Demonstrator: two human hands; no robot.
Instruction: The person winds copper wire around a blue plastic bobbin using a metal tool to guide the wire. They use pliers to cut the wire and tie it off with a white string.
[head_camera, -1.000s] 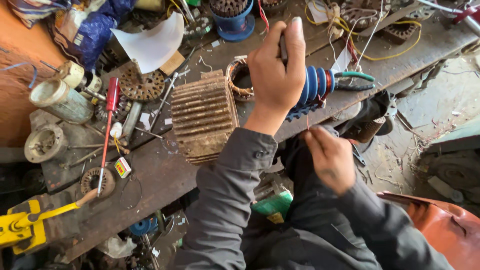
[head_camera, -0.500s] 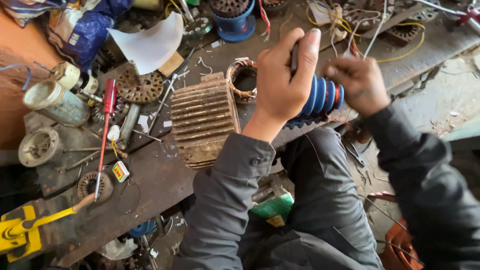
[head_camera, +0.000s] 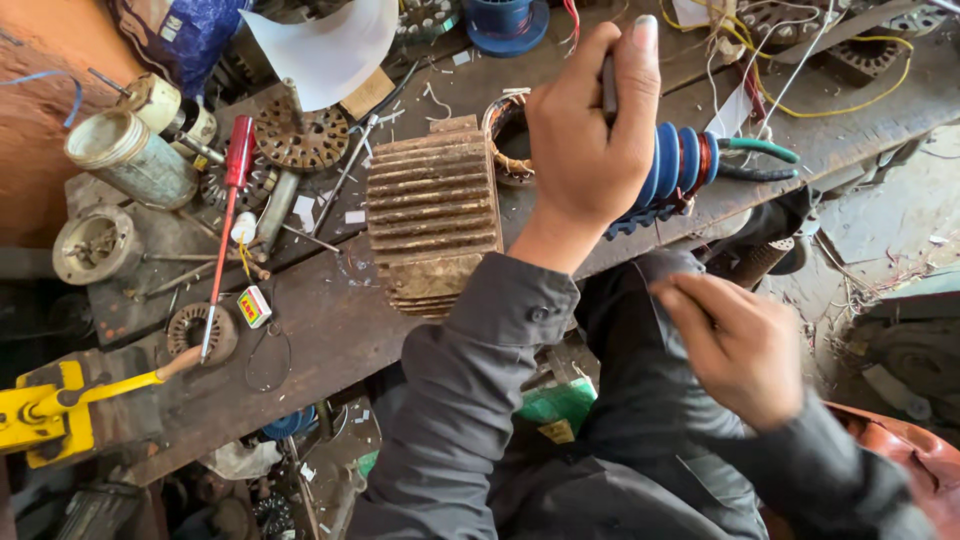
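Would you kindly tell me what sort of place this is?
Probably a motor repair workshop: a finned motor housing, a red-handled screwdriver and a copper winding coil lie on the cluttered wooden bench.

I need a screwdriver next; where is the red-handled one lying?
In the head view, the red-handled screwdriver lies on the left of the workbench, between the grey metal can and the finned motor housing.

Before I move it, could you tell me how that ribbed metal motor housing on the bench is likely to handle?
The ribbed motor housing looks like thick, rusty cast metal, so probably heavy and rigid. Lying on its rounded side, it might roll if pushed. Its rough fins should grip well.
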